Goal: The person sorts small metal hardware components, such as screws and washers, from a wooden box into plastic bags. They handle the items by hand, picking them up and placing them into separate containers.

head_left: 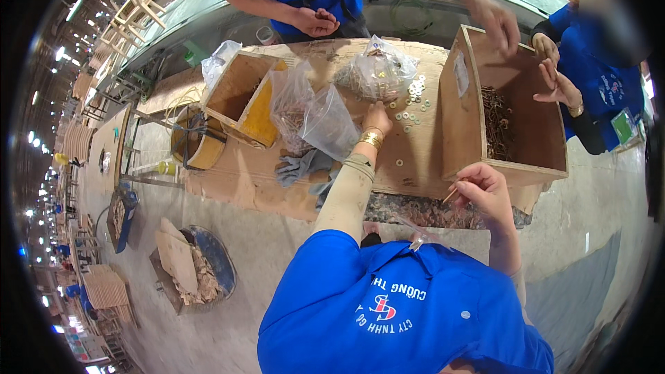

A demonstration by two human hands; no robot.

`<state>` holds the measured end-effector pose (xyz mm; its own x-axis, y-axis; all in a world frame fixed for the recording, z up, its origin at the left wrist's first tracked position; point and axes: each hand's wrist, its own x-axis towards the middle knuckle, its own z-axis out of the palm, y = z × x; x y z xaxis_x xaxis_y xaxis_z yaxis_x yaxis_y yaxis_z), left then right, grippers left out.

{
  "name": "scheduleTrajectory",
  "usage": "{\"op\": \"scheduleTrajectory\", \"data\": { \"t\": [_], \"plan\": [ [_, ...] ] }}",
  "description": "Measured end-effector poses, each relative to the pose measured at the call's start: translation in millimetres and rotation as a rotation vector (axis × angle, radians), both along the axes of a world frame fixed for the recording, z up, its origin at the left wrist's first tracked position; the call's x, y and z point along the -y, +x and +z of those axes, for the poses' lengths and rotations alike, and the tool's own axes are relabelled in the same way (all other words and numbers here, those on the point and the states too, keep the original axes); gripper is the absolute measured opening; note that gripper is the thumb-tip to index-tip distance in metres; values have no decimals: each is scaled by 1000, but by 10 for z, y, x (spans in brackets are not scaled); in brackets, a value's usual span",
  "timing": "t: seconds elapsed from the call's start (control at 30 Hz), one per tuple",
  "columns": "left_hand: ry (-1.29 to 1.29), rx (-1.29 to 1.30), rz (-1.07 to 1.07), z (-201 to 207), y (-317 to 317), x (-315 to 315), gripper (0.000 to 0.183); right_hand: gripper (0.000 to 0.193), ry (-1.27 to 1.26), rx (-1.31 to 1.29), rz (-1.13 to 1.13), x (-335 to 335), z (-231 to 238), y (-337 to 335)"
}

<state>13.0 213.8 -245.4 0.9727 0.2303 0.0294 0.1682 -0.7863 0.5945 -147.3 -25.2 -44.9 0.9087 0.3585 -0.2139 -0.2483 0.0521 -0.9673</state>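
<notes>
My left hand (377,122), with a gold bracelet at the wrist, reaches to the cardboard-covered table beside a clear bag of small hardware (381,73). Its fingers are bent closed, and what they hold is hidden. Loose washers (418,87) are scattered just right of it. My right hand (485,190) is raised in front of the near side of a large wooden box (464,125). Between its thumb and fingers is a thin brass-coloured bolt (451,194). Many similar bolts (495,121) lie in that box.
Left on the table are a smaller wooden box (239,93), an open plastic bag (329,125) and grey gloves (301,166). A co-worker's hand (495,24) hovers over the large box; another's hands (557,83) are at its right side. A scrap bin (190,266) stands on the floor.
</notes>
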Motion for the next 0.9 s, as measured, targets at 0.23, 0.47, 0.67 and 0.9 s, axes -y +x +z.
{"op": "scheduleTrajectory", "data": {
  "t": [0.23, 0.47, 0.67, 0.9],
  "plan": [
    [268, 98, -274, 83, -49, 79, 20, 10, -30, 147, -131, 69, 165, 28],
    [-898, -105, -258, 837, -297, 366, 17, 7, -133, 552, -283, 282, 164, 190],
    [-1316, -207, -530, 1924, -645, 892, 15, 9, -229, 909, -503, 267, 370, 576],
    [-1237, -200, -587, 2245, -740, 1319, 15, 12, -436, 1050, -493, 442, 357, 680]
  ]
}}
